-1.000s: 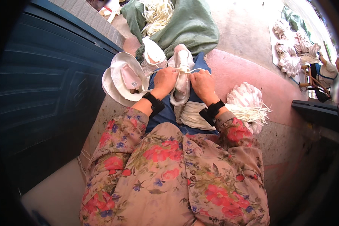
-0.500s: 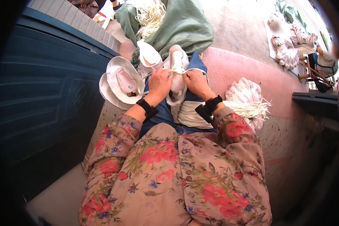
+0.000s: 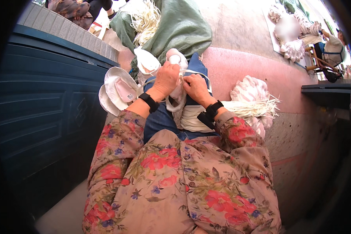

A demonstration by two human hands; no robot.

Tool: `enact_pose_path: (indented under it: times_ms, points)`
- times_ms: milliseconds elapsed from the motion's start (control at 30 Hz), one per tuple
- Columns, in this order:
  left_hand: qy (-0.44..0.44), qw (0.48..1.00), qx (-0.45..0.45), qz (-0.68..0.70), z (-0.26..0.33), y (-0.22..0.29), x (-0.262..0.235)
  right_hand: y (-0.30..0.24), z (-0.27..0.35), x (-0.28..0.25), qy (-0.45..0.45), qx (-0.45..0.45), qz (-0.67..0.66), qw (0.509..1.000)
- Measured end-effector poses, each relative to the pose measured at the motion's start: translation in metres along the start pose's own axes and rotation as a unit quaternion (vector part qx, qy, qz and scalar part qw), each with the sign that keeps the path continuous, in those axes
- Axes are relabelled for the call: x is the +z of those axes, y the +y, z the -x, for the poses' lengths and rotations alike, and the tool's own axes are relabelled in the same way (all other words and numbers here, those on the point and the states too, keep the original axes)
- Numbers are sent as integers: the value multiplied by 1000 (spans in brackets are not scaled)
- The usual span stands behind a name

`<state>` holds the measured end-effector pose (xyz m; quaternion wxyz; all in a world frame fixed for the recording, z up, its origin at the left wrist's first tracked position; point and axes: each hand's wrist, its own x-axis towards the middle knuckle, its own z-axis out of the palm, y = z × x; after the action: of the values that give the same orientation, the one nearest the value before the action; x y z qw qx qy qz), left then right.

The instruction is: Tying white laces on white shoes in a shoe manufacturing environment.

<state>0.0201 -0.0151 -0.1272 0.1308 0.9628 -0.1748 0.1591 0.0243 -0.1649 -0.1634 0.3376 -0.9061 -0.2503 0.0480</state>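
Between my knees rests a white and pale pink shoe [image 3: 177,93], with a thin white shoelace [image 3: 204,75] looped out from its upper. My left hand [image 3: 167,81] is closed over the shoe's lacing, pinching the lace. Just to its right, my right hand [image 3: 196,89] is closed on the lace near the shoe, fingertips pressed together. A bundle of white shoelaces [image 3: 197,119] lies across my right thigh. Beside my left leg sit a pair of white shoes [image 3: 123,87] with a pink insole showing, and another white shoe [image 3: 146,61] stands beyond them. The eyelets under my fingers are hidden.
A dark blue panelled door [image 3: 50,105] stands close on my left. Ahead, a green sack [image 3: 183,29] carries a heap of loose laces [image 3: 147,21]. Piled shoes [image 3: 249,91] lie to my right. Another person sits at the far right, near more shoes [image 3: 292,50].
My left hand has moved up over the shoe's lacing, and my right hand has come slightly in toward it. The whole view has shifted a little.
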Motion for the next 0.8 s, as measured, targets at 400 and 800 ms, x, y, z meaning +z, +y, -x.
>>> enact_pose_path:
  times_ms: [400,800]
  points:
    - [-167,755,-332,540,-42,-27,-3,-16,-12,-8,-12,-95,222,970]
    - [-360,820,-210,393,-63,10,8,-39,3,-153,324,-231,43,917]
